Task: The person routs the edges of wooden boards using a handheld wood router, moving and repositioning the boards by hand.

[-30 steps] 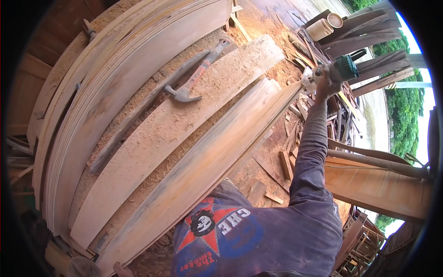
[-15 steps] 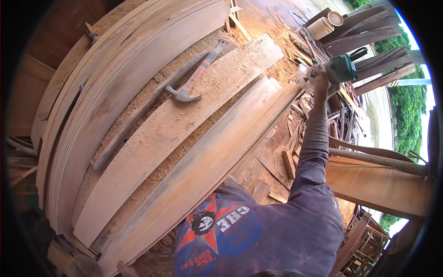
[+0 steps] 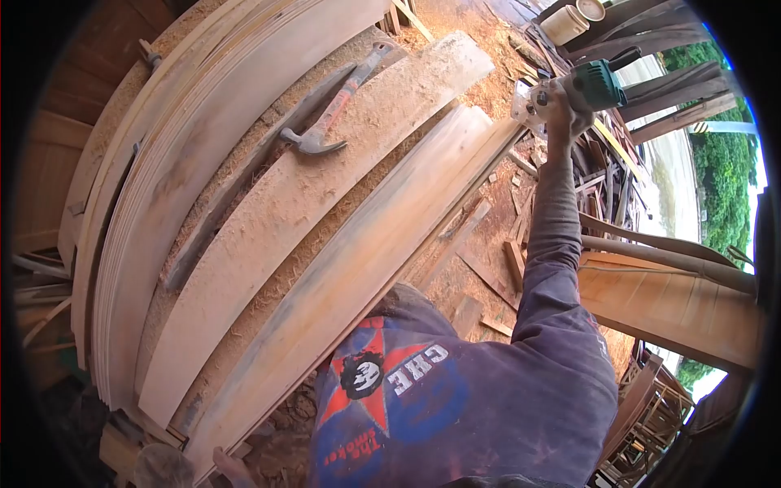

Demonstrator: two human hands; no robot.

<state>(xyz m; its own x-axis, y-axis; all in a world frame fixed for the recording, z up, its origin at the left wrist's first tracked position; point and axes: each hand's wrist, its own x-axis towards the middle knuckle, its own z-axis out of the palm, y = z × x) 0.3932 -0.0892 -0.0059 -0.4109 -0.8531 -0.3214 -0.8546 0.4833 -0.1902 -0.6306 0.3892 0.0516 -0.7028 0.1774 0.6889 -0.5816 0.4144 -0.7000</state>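
Observation:
My right hand [image 3: 560, 120] is closed around a green router [image 3: 598, 85] with a clear base, at the far upper-right end of a long wooden board [image 3: 342, 268]. The base touches or nearly touches the end of that board. Only a small part of my left hand [image 3: 233, 467] shows, at the bottom left beside the near end of the same board, and its fingers are mostly hidden. A curved plank [image 3: 260, 236] strewn with sawdust lies alongside. Across it rests a claw hammer [image 3: 317, 134] with a worn reddish handle.
A thick stack of curved planks [image 3: 187, 154] fills the left side. Offcuts [image 3: 480, 272] and sawdust litter the ground beyond the board. A pale bucket [image 3: 564, 26] lies among dark timber at the upper right. A wide wooden panel [image 3: 667, 305] stands to the right.
The whole view has shifted, so the boards and hammer appear higher. The router remains at the far end of the board in my right hand. Slightly more of my left hand shows.

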